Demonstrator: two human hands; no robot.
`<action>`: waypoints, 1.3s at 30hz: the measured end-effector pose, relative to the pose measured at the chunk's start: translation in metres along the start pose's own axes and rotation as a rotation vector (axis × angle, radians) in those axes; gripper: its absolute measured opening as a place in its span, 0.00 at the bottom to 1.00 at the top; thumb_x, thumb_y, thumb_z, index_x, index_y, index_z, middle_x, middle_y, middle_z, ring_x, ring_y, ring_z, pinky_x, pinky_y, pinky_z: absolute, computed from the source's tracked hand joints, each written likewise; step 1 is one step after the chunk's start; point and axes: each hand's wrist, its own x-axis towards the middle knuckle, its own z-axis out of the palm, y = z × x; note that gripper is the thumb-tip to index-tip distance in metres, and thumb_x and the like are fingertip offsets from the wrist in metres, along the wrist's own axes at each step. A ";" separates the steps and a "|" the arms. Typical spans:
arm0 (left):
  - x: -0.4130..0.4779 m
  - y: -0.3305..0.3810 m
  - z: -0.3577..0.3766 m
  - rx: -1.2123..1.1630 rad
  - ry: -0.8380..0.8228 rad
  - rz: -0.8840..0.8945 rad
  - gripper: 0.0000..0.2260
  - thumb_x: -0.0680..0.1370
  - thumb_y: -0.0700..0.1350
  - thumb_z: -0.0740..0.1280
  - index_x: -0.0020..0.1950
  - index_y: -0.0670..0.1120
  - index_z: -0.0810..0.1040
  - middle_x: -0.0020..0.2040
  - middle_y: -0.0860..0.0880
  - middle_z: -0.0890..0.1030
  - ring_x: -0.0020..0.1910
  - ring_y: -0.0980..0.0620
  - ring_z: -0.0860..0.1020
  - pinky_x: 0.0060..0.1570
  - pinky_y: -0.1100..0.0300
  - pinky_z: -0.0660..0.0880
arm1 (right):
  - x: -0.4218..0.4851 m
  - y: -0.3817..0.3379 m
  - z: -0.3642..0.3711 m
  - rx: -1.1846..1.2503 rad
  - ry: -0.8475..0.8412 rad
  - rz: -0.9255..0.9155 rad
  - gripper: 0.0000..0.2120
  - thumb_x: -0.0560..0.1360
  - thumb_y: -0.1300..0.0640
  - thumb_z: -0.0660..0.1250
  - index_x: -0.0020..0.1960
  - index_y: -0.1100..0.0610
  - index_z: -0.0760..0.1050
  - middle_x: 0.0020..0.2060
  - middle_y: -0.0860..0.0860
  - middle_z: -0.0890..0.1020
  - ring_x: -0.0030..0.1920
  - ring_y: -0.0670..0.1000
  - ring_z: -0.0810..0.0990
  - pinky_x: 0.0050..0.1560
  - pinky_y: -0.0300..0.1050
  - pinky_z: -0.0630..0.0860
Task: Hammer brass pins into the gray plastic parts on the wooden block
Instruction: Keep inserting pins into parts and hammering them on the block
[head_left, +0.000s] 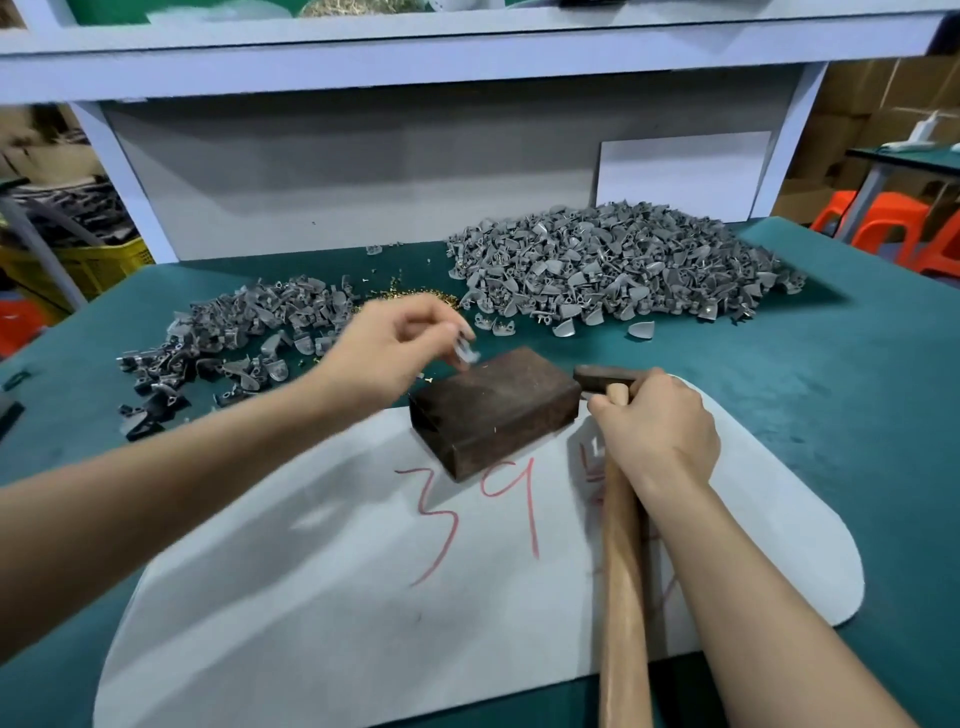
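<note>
A dark wooden block (493, 410) lies on a white sheet (322, 597) in the middle of the green table. My left hand (389, 348) hovers just above the block's far left corner and pinches a small gray plastic part (465, 353), blurred by motion. My right hand (657, 426) grips a hammer (621, 545) high on its wooden handle, right of the block; the dark hammer head (602, 378) sits beside the block's right edge. Loose brass pins (410, 296) lie scattered behind my left hand.
A large heap of gray plastic parts (623, 265) fills the back right of the table. A smaller, darker heap of parts (234, 338) lies at the left. A white shelf frame (415, 62) stands behind. Red numbers are drawn on the sheet.
</note>
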 end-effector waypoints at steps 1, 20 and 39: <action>-0.007 0.001 0.010 0.016 -0.051 0.020 0.08 0.79 0.38 0.65 0.44 0.49 0.81 0.37 0.55 0.84 0.40 0.58 0.81 0.44 0.67 0.75 | 0.000 0.000 0.000 -0.005 0.000 -0.004 0.14 0.71 0.47 0.66 0.47 0.58 0.75 0.47 0.56 0.79 0.41 0.57 0.71 0.38 0.44 0.64; 0.012 -0.085 -0.047 0.719 -0.071 -0.048 0.05 0.75 0.38 0.71 0.49 0.46 0.83 0.45 0.48 0.82 0.40 0.55 0.77 0.41 0.70 0.70 | -0.002 -0.002 -0.003 -0.008 -0.009 -0.017 0.14 0.71 0.49 0.65 0.49 0.59 0.75 0.48 0.57 0.79 0.48 0.59 0.77 0.40 0.44 0.65; 0.002 0.009 0.011 -0.042 0.181 0.009 0.14 0.75 0.35 0.70 0.49 0.54 0.76 0.39 0.49 0.82 0.40 0.49 0.84 0.46 0.62 0.78 | -0.034 -0.033 -0.016 0.564 0.242 -0.646 0.04 0.73 0.63 0.69 0.48 0.60 0.78 0.40 0.52 0.80 0.38 0.48 0.76 0.44 0.37 0.72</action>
